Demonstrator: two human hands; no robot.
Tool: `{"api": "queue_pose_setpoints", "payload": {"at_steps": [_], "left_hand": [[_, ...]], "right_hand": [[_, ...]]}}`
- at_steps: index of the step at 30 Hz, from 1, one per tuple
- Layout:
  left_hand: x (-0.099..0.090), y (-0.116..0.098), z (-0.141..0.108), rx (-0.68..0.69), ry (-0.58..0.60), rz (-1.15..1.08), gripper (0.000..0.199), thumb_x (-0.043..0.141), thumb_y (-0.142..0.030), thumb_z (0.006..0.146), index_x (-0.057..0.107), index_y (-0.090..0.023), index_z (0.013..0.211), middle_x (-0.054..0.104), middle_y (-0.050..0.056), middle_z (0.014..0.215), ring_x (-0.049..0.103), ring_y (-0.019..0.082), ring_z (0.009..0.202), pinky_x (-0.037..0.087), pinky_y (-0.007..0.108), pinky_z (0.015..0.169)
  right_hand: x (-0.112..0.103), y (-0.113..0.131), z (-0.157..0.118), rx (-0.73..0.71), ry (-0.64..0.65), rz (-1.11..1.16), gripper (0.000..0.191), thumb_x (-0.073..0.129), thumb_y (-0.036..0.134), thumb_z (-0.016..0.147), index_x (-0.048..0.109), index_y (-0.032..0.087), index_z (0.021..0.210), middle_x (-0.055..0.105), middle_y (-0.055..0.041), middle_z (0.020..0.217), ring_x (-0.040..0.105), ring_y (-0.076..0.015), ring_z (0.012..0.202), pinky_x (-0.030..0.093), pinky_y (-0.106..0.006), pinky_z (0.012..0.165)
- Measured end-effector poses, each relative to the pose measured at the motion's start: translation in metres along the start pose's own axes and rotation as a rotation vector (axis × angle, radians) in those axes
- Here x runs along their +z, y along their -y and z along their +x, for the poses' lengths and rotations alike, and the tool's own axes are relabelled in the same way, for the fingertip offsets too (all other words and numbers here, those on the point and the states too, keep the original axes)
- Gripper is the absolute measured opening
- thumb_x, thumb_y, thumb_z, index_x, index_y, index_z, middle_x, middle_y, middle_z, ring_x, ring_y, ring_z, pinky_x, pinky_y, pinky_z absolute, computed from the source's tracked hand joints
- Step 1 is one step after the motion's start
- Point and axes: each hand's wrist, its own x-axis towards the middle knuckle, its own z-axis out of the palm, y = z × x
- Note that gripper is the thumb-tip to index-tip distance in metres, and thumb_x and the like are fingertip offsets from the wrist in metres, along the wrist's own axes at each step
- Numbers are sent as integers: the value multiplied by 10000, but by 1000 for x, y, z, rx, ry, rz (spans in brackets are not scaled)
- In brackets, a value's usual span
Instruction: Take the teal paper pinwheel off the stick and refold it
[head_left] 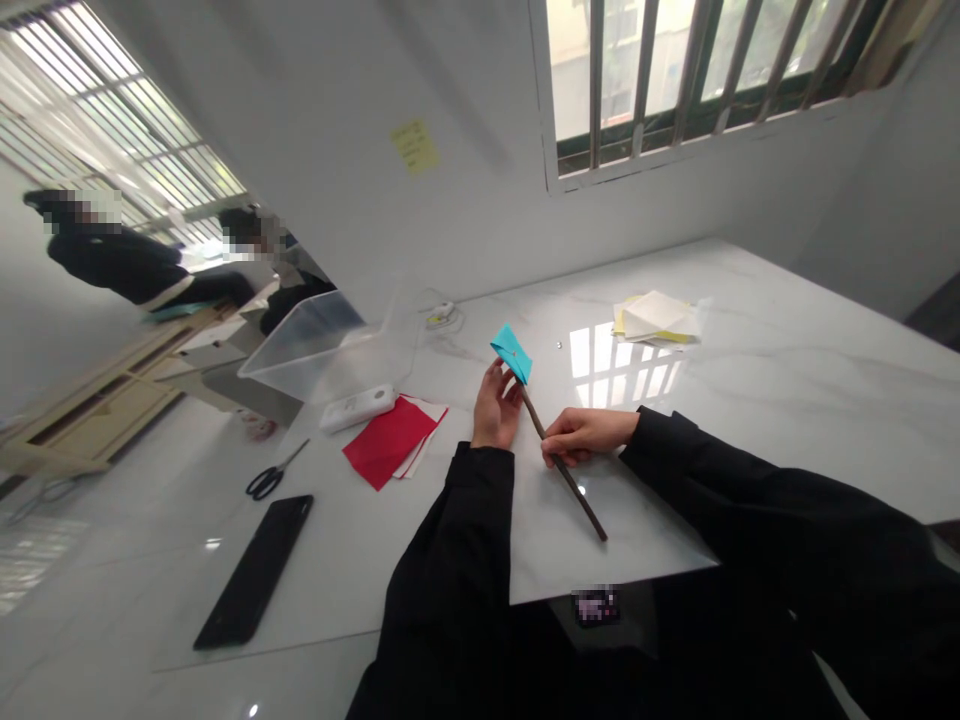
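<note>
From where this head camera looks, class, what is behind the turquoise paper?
The left hand shows along the lower edge of the turquoise paper, and the stick meets its lower corner. Whether either continues behind cannot be seen: the paper covers that.

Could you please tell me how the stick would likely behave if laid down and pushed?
The stick seems stiff, running nearly straight past the right hand without sagging. It is probably light, being so thin. Pushed, it might not roll freely, since the blue paper at its end could catch.
</note>
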Motion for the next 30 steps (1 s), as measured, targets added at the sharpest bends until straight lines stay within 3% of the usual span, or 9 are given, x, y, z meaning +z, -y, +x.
{"api": "queue_pose_setpoints", "payload": {"at_steps": [7,10,14,17,19,25,30], "left_hand": [[-4,1,1,76,43,25,360,915,-399,741,725,-223,991,712,-3,908,635,112,774,508,240,688],[-6,-1,1,66,16,7,324,906,-401,759,698,-189,889,695,-2,839,624,106,752,505,234,693],[-6,0,2,33,12,9,338,886,-413,790,648,-173,791,663,-17,757,595,91,683,511,237,695],[-2,4,0,30,71,29,355,908,-427,752,672,-168,807,698,2,787,634,121,707,539,276,731],[2,7,-2,39,120,54,378,920,-444,724,704,-162,856,741,38,858,690,174,799,562,324,804],[11,10,-8,32,176,116,455,920,-482,697,747,-168,977,776,94,948,729,293,1035,564,420,933],[12,12,-7,19,182,127,468,946,-487,655,766,-171,949,782,112,964,727,304,1023,574,432,913]], "right_hand": [[-1,4,-3,44,92,-9,547,703,649,916,772,107,921,601,27,600,418,-58,496,309,-206,482],[-4,1,-3,43,77,59,521,758,621,891,773,113,1006,687,-8,721,511,-67,542,394,-188,494],[-6,-4,3,11,-213,392,482,817,548,878,730,144,1126,744,-67,950,700,-127,713,594,-232,633],[-8,-7,9,-61,-451,629,365,809,439,925,719,145,1123,740,-77,958,734,-134,760,644,-251,750],[-9,-8,13,-95,-540,737,281,798,382,944,721,132,1046,738,-88,952,743,-135,781,648,-241,785],[-10,-11,18,-159,-606,880,193,825,280,922,725,126,984,738,-81,918,727,-120,800,640,-207,802],[-10,-10,20,-168,-651,916,160,841,226,898,719,131,939,734,-64,892,710,-109,770,637,-189,756]]}}
